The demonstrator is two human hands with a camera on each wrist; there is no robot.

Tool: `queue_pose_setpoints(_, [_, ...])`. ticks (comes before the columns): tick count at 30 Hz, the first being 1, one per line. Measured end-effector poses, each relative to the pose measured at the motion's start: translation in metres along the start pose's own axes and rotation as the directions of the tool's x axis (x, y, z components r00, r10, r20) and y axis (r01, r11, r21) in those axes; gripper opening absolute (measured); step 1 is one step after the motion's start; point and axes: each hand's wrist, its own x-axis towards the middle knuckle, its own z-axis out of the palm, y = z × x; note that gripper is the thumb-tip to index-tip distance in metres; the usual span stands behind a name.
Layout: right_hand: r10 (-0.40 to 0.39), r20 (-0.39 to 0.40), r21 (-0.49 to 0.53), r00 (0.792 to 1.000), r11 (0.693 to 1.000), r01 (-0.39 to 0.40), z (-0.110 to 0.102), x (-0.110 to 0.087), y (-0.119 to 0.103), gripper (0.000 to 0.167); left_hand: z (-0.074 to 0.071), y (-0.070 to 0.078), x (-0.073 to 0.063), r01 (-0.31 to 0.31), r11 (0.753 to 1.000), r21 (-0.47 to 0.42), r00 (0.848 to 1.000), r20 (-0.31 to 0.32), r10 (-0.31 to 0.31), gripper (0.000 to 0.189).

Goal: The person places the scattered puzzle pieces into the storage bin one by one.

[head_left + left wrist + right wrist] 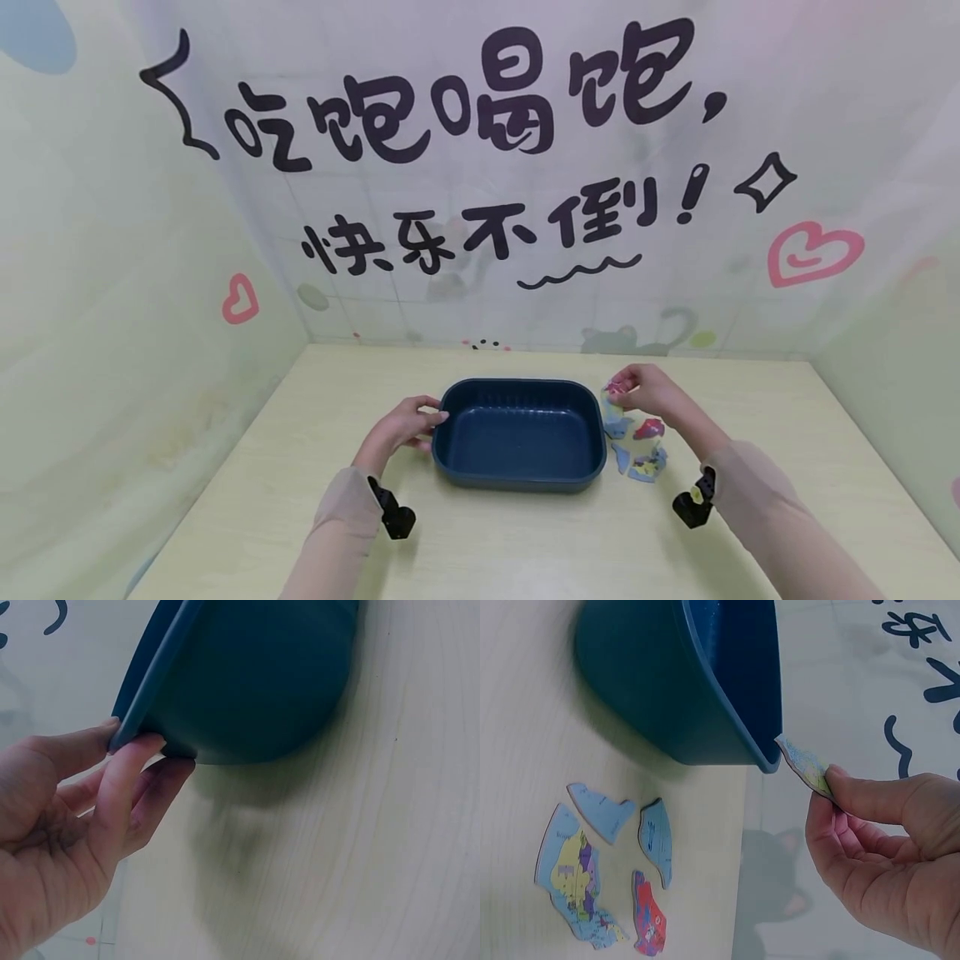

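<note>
Your left hand (401, 425) is gripping the left rim of the dark blue tub (520, 432), which is sitting upright near the middle of the pale wooden tabletop (525, 550). In the left wrist view, the left hand (67, 825) is pinching that rim, with the thumb lying on the upper edge and the fingers (124, 780) curling under the lip against the outer wall of the tub (247, 682). Your right hand (648, 387) is hovering just beside the tub's far right corner and is pinching one puzzle piece (617, 387). In the right wrist view, the right hand (892, 855) is holding this puzzle piece (804, 763) between thumb and fingers, and the piece's free tip is sitting right at the rim corner of the tub (705, 682); you cannot tell from the views whether it is touching. The piece is showing a printed map surface in pale blue, yellow and green. Four loose pieces (604, 877) are lying flat on the tabletop (525, 750) just beside the tub's right wall: a small pale blue one, a narrow blue one, a large multicoloured one and a red one. In the head view, these loose pieces (637, 450) are lying between the tub and your right forearm. A black wrist mount is sitting on each forearm.
</note>
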Motion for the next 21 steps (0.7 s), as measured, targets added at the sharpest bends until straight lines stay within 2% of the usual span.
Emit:
queue_pose_setpoints(11, [0.003,0.012,-0.018,1.000,1.000,-0.002,0.014,0.014,-0.009,0.025,-0.001,-0.003,0.002,0.010,1.000,0.016,1.000,-0.007,-0.010,0.040])
queue_pose_setpoints(21, [0.042,0.019,0.006,0.999,0.999,-0.042,0.029,0.025,-0.018,0.024,-0.001,-0.003,0.002,0.008,1.000,0.006,1.000,-0.001,-0.008,0.043])
